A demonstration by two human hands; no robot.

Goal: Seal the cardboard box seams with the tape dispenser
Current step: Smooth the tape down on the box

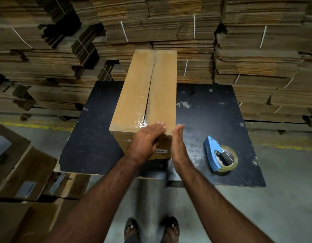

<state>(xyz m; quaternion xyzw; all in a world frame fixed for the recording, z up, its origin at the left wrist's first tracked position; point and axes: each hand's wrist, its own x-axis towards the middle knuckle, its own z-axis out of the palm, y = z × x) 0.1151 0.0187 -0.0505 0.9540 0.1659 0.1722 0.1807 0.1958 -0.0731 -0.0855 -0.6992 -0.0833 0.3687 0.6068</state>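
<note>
So the long cardboard box (144,92) sits lengthwise on the black bench (213,109), far end poking out past the back edge. Left hand (148,139) lies flat over the near top edge, fingers (158,126) straight and pressed together on the clear tape there. Right hand (178,142) stands edge-on just beside the box's near right corner, fingers straight and together, holding nothing. Blue tape dispenser (220,155) lies on the bench well right of both hands, open bench around it. Bundled flat cardboard stacks (257,58) wall in the back, more cartons (25,172) down on the left
</note>
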